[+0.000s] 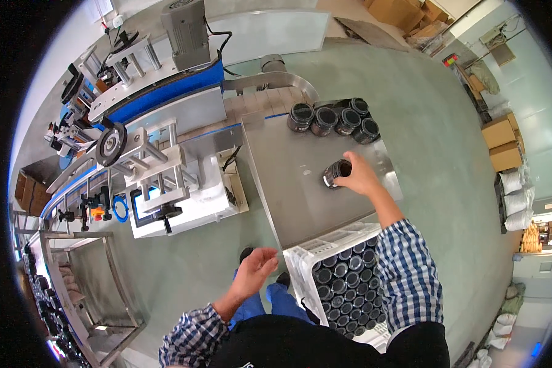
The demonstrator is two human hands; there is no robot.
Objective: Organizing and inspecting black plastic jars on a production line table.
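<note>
My right hand is closed round a dark jar with a black lid, over the middle of the steel table. The jar looks tilted, and I cannot tell whether it touches the metal. Several similar black-lidded jars stand grouped at the table's far right corner. My left hand hangs in front of my body with fingers slightly curled and apart, holding nothing. To its right, a white plastic crate stands against the near edge of the table, packed with rows of jars.
A conveyor with a curved metal guide meets the table's far left side. Left of it stands a machine with a grey motor and a black handwheel. A steel frame is at lower left. Cardboard boxes line the right wall.
</note>
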